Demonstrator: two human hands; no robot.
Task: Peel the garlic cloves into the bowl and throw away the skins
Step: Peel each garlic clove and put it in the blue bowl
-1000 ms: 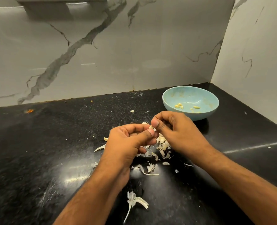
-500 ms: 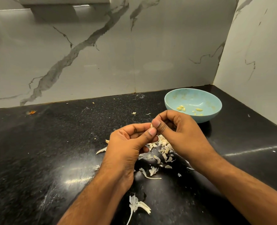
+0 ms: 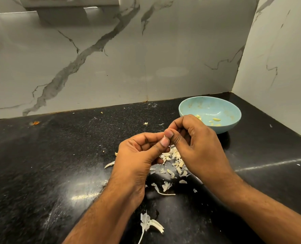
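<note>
My left hand [image 3: 137,155] and my right hand [image 3: 197,145] meet above the black counter, thumbs touching. Between their fingertips they pinch a small garlic clove [image 3: 164,137], almost wholly hidden by the thumbs. A pile of pale garlic skins [image 3: 174,162] lies on the counter right under the hands. The light blue bowl [image 3: 232,110] stands just behind my right hand, with a few peeled cloves [image 3: 216,119] inside. My right knuckles cover part of its near rim.
More skin scraps [image 3: 163,188] are scattered toward me, and a larger papery piece with a stem [image 3: 149,224] lies near the front. Marble walls [image 3: 111,59] close off the back and the right side. An orange speck [image 3: 35,123] sits at the far left.
Both hands have stayed together on the clove and drifted slightly up and toward the bowl. The view has tilted so the bowl sits lower in frame.
</note>
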